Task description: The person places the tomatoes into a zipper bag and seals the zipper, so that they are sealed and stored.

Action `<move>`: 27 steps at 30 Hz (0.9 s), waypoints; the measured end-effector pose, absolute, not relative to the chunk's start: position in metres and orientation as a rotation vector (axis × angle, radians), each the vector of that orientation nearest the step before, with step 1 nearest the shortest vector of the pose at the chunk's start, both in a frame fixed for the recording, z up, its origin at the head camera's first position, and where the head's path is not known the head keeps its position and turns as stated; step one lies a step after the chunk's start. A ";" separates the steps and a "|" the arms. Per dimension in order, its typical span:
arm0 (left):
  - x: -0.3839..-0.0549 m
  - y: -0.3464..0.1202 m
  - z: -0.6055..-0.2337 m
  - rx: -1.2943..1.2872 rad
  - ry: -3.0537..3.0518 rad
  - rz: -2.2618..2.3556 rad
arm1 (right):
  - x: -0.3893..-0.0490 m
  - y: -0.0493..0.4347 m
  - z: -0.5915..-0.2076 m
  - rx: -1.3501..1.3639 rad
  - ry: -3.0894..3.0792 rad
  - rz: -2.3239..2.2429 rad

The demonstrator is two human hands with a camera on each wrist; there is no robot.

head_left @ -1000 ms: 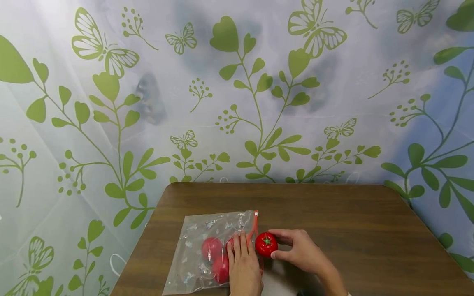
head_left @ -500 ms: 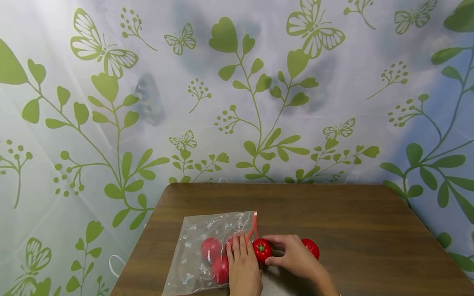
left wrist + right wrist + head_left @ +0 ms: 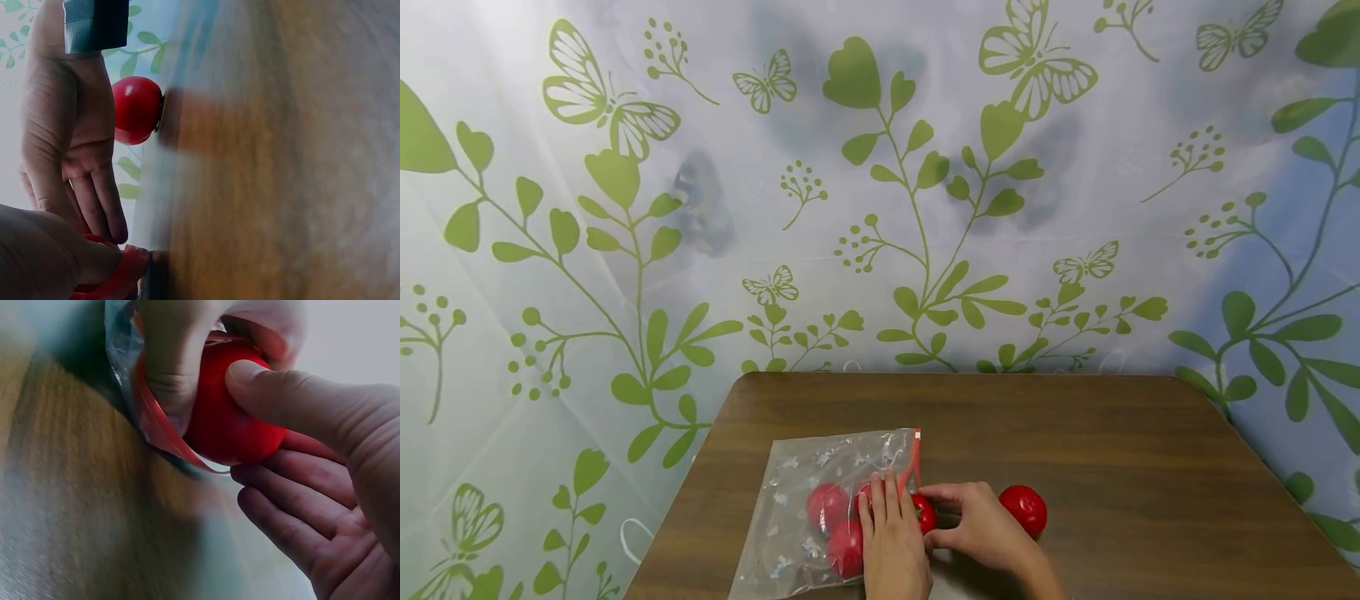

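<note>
A clear zip bag (image 3: 793, 467) with a red zip edge lies flat on the table, several red tomatoes (image 3: 827, 506) inside it. My left hand (image 3: 893, 533) rests over the bag's mouth. In the right wrist view its thumb (image 3: 172, 381) reaches inside the red edge, holding the mouth apart. With thumb and fingertips, my right hand (image 3: 981, 523) pinches another tomato (image 3: 240, 419) at that mouth. The left hand hides part of this tomato in the head view. A loose tomato (image 3: 1024, 510) sits just right of my right hand.
The brown wooden table (image 3: 1112, 450) extends to the right and back. Behind it hangs a pale curtain (image 3: 880, 208) with green leaves and butterflies. A dark band (image 3: 94, 25) crosses the right wrist in the left wrist view.
My right hand has moved left with the tomato, from beside the bag to its mouth. The loose tomato on the right has come into sight. My left hand has stayed put.
</note>
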State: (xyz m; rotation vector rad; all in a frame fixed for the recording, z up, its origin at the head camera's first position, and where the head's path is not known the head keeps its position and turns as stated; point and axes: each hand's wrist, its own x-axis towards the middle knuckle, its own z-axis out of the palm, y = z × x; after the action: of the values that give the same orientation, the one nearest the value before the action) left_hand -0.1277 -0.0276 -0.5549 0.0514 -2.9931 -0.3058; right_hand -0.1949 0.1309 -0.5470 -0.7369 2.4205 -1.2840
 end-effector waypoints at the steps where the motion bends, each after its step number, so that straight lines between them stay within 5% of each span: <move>1: -0.128 -0.028 -0.555 0.052 -2.994 -0.302 | -0.195 0.130 -0.547 -0.735 2.420 -1.283; 27: -0.126 -0.028 -0.557 0.057 -2.964 -0.334 | -0.194 0.117 -0.558 -0.845 2.560 -1.200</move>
State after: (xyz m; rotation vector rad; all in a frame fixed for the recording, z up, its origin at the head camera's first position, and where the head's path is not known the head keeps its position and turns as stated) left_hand -0.1258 -0.0278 -0.5573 0.0568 -2.9640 -0.3342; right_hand -0.1939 0.1165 -0.5578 -0.8450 2.5596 -1.2004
